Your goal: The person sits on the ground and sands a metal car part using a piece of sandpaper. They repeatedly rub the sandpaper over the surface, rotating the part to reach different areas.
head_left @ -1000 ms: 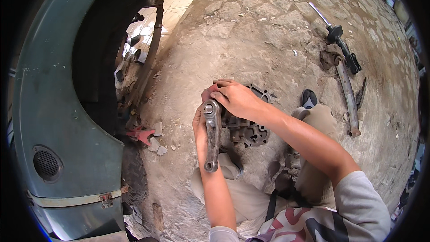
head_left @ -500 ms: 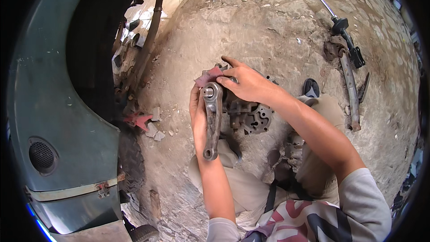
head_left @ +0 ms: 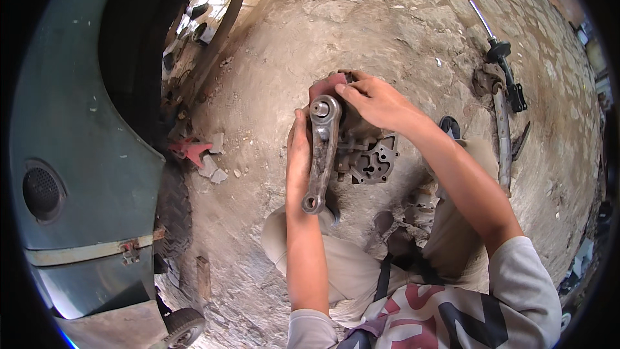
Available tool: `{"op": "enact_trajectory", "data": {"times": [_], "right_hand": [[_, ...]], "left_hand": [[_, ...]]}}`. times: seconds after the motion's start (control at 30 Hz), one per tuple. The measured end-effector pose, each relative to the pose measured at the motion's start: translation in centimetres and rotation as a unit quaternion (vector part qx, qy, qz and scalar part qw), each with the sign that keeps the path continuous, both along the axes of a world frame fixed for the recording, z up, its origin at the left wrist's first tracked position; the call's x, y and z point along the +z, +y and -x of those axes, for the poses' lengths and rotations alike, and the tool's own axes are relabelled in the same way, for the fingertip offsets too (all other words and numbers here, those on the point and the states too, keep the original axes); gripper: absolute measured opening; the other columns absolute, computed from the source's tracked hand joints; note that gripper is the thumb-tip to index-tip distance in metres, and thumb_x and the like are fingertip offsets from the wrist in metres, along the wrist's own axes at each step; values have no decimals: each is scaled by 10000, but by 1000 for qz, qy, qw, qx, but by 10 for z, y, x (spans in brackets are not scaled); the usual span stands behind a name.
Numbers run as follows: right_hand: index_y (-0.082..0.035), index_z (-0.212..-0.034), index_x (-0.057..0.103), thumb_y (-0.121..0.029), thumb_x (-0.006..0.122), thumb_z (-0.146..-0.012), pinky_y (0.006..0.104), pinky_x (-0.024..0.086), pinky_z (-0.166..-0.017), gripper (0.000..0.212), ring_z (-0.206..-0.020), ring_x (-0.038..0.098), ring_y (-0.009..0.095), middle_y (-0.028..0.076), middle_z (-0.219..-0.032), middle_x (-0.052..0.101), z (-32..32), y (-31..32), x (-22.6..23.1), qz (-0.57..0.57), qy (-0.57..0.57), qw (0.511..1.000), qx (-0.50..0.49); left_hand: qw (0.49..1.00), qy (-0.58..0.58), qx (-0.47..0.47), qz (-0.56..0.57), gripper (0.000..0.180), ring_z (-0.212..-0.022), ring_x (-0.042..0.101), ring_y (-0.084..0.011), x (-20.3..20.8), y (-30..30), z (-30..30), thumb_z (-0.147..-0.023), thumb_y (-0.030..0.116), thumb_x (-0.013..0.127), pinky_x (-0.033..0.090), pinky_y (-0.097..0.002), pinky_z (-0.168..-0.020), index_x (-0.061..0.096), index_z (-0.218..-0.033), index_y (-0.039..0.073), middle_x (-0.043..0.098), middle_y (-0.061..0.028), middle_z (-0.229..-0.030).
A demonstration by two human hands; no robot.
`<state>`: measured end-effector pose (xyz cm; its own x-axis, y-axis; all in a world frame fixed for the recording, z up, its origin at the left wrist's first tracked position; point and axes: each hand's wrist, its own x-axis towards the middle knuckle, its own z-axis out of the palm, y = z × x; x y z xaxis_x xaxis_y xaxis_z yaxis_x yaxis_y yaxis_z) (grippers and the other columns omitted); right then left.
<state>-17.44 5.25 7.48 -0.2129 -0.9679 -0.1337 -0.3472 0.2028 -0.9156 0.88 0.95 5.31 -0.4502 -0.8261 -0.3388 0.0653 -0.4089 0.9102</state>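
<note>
A greasy metal lever arm stands nearly upright in front of me, a round shaft stub in its upper eye and a small hole at its lower end. My left hand grips it from the left, the fingers partly hidden behind the metal. At the top, my right hand pinches a dull-red sheet, which looks like sandpaper or cloth, against the part behind the eye. Just right of the lever, a cast metal housing with bolt holes sits low near my legs. How lever and housing connect is hidden.
A green vehicle body with an open wheel arch fills the left side. Near it lie a red metal piece and broken stones. Far right, a shock absorber and a long metal bar lie on the stone ground.
The lever, both hands and the red sheet appear shifted slightly up and right. My right fingers, spread before with the index pointing out, now curl over the sheet. The whole view has shifted slightly too.
</note>
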Motion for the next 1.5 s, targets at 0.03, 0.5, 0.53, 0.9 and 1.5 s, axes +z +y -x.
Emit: {"op": "enact_trajectory", "data": {"times": [0.03, 0.5, 0.53, 0.9, 1.5], "right_hand": [[95, -1145, 671, -402, 511, -1036, 378, 461, -1004, 533, -1208, 607, 304, 171, -1380, 587, 0, 1, 5, -13, -13, 1000, 0], [19, -1119, 729, -436, 492, -1017, 407, 435, -1066, 523, -1297, 546, 384, 143, -1550, 440, 8, 0, -12, 29, 25, 999, -30], [24, -1120, 727, -438, 493, -1017, 408, 433, -1068, 528, -1300, 543, 387, 151, -1549, 438, 8, 1, -14, 35, 25, 999, -31], [53, -1053, 737, -455, 490, -1018, 396, 439, -1055, 566, -1291, 550, 398, 224, -1482, 493, -13, -7, -23, 83, -29, 993, -73], [54, -1030, 737, -391, 505, -1037, 435, 397, -1095, 502, -1293, 536, 391, 187, -1461, 524, -3, -6, -18, 106, -25, 988, -108]], "left_hand": [[1000, 11, 9, -8, 664, -1000, 627, -165, 6, 2, 3, -1065, 571, 336, 514, -306, -864, 570, -1312, 1, 638, -101, -1161], [999, 11, -25, -17, 658, -943, 663, -167, 21, 6, -1, -1049, 607, 330, 573, -312, -793, 562, -1329, 59, 669, -85, -1099], [999, 10, -17, -31, 660, -938, 663, -167, 19, 5, -1, -1050, 608, 325, 571, -313, -791, 564, -1327, 58, 670, -83, -1088], [997, 45, 23, -58, 665, -1020, 631, -163, 9, 0, 0, -1058, 598, 307, 520, -332, -901, 579, -1273, 31, 652, -79, -1133], [998, 57, -28, -29, 734, -1101, 624, -203, 8, -1, -2, -1046, 604, 351, 501, -332, -939, 465, -1442, -3, 640, -136, -1241]]}}
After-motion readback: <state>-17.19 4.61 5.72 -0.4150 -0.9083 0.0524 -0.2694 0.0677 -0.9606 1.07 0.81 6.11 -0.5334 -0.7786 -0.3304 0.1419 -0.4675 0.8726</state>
